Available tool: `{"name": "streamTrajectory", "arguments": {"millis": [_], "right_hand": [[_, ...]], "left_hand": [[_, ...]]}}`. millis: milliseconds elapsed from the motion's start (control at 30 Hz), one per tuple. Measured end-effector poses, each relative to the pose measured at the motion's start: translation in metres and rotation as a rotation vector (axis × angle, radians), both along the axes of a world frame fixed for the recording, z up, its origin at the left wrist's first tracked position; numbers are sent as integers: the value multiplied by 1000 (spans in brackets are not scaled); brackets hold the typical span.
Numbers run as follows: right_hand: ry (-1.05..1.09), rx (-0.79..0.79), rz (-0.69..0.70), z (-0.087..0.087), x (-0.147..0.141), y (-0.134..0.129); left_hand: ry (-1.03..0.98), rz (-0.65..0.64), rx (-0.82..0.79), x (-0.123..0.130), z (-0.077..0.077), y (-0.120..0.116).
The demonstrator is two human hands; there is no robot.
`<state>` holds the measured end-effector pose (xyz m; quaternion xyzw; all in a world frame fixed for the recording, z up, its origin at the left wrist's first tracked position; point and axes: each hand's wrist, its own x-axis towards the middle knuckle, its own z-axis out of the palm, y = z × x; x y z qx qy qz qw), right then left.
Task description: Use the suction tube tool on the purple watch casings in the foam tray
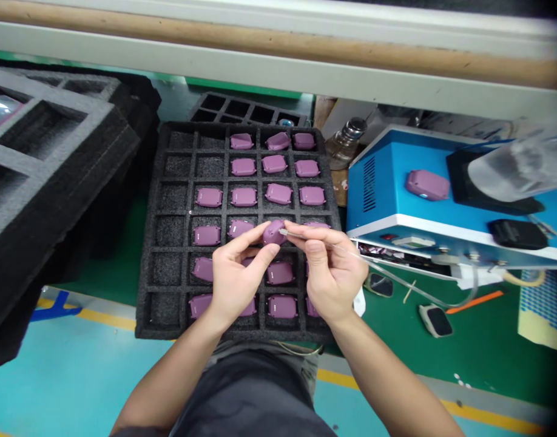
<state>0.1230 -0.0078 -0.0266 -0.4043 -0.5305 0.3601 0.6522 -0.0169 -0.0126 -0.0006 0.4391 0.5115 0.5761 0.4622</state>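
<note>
While pinched in the left hand, one mauve case, right hand holding a clear tube against it; black foam tray: left column vacant, most other pockets filled.

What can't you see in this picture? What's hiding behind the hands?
Head view:
Underside of the purple casing, hidden by the left hand and right hand.
Lower casings in the black foam tray, partly hidden by both hands.
Where the thin clear tube meets the casing, too small to tell.
Clear plastic object at top right, blurred, cut off by the right edge.
</note>
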Motion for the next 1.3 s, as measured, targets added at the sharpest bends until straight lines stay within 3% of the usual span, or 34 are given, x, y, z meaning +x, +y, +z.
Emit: {"name": "streamTrajectory", "arguments": {"millis": [267, 533, 1300], "right_hand": [[70, -19, 38, -1, -2, 2], [150, 8, 117, 4, -4, 15], [140, -22, 105, 7, -3, 17]], "left_hand": [[35, -13, 8, -3, -2, 2], [105, 71, 27, -3, -7, 9], [126, 66, 4, -3, -5, 12]]}}
